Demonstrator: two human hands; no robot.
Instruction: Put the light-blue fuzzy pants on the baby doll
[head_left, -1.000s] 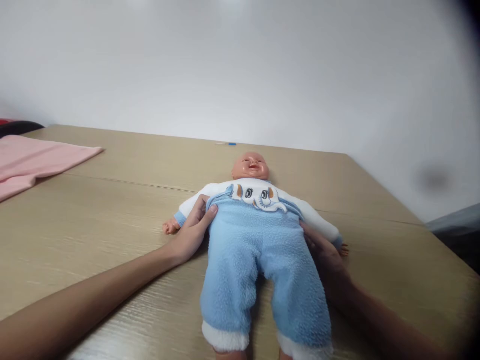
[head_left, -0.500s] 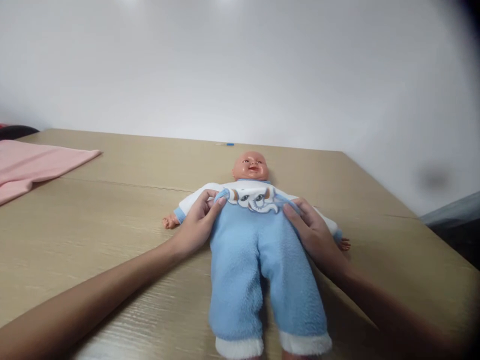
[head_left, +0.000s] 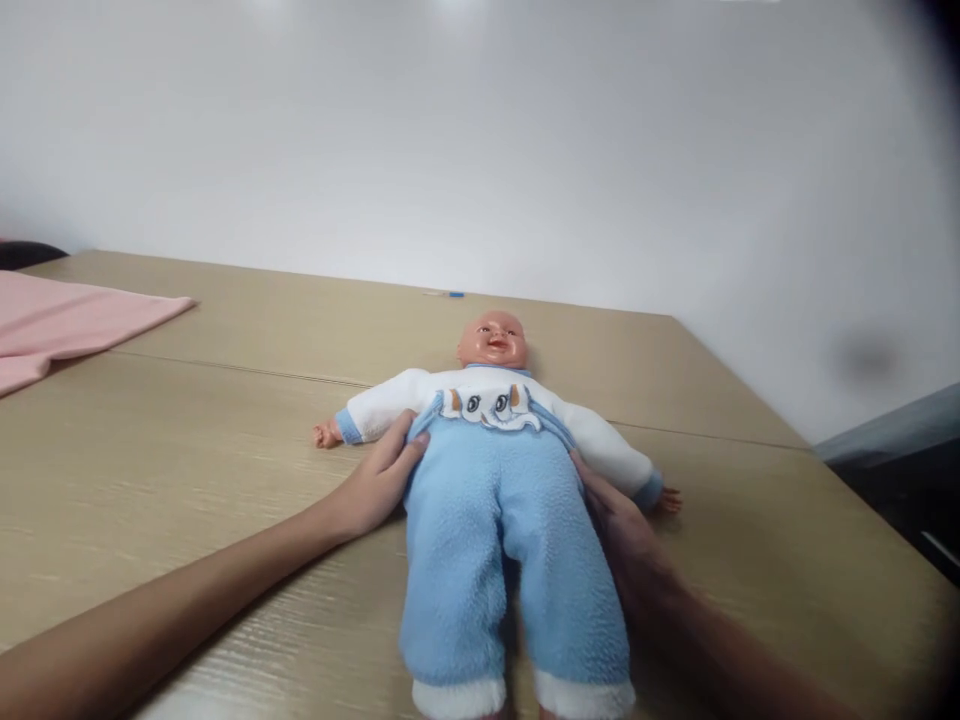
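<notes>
A baby doll (head_left: 493, 340) lies on its back with its head away from me and its arms spread. It wears a white top (head_left: 390, 397) with blue cuffs and fluffy blue trousers (head_left: 457, 520) with white hems. An elephant face patch (head_left: 491, 408) sits at the trousers' waistband. My left hand (head_left: 382, 470) grips the trousers' left side near the waist, its thumb on the fabric. At the right side my right hand (head_left: 619, 525) holds the trousers' edge, with most of its fingers hidden behind the cloth.
The doll rests on a wooden table (head_left: 240, 440) with a seam running across it. A pink cloth (head_left: 82, 325) lies at the far left. Near the back edge is a small blue-ended stick (head_left: 454, 294). A white wall (head_left: 480, 150) stands behind, and a dark object (head_left: 900, 500) is beyond the right edge.
Both hands have slid from the patch's corners down to the sides of the trousers' waist. The waistband corners are released, and the patch lies flatter. The view has shifted slightly.
</notes>
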